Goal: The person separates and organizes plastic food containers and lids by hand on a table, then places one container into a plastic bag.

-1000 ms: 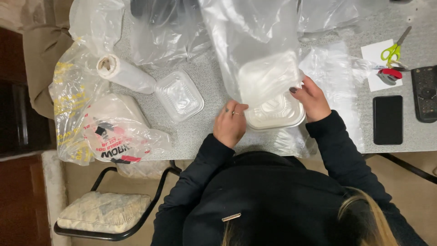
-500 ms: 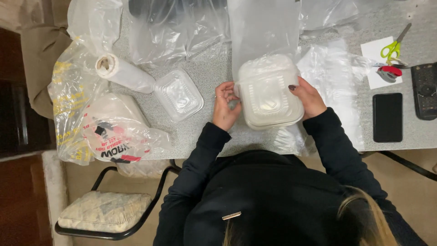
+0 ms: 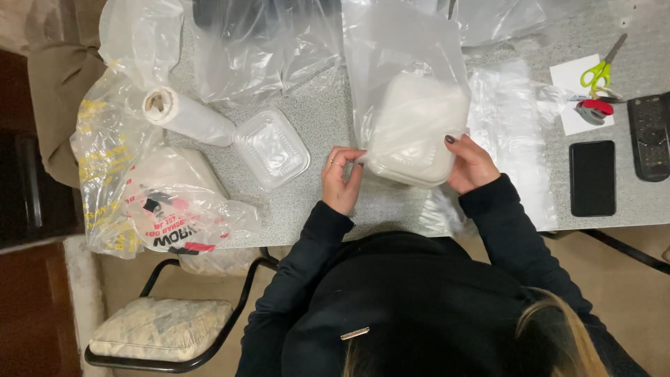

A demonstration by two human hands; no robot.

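White foam container (image 3: pixel 417 132), one, inside clear bag (image 3: pixel 405 49); both hands, left (image 3: pixel 341 179) and right (image 3: pixel 472 164), grasping it.

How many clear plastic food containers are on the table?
2: one container held between both hands inside a clear bag; one smaller container beside the bag roll. Bags may hide others.

Speckled grey table (image 3: pixel 328 126), bags (image 3: pixel 265 49), phone (image 3: pixel 592 178), scissors (image 3: pixel 601 70)

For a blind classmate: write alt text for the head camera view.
A person's left hand and right hand hold a white lidded container inside a clear plastic bag on a grey table; scissors and a phone lie at right.
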